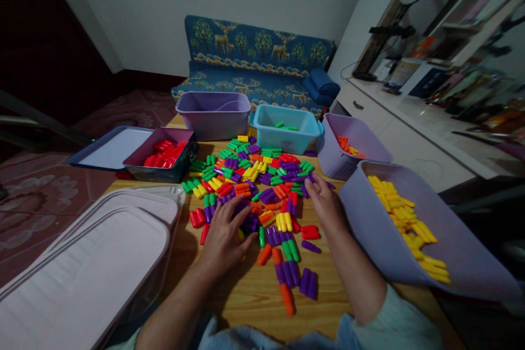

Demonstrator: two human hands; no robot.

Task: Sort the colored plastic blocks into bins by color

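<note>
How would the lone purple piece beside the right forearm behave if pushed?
The purple piece looks rounded and lies unattached on the table, so it may roll. Its straight, plastic-like body is probably stiff. Small and smooth-looking, it's likely light, perhaps slippery.

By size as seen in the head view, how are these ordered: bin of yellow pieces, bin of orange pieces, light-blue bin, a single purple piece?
1. Bin of yellow pieces
2. Bin of orange pieces, light-blue bin: too alike to rank
3. Single purple piece
</note>
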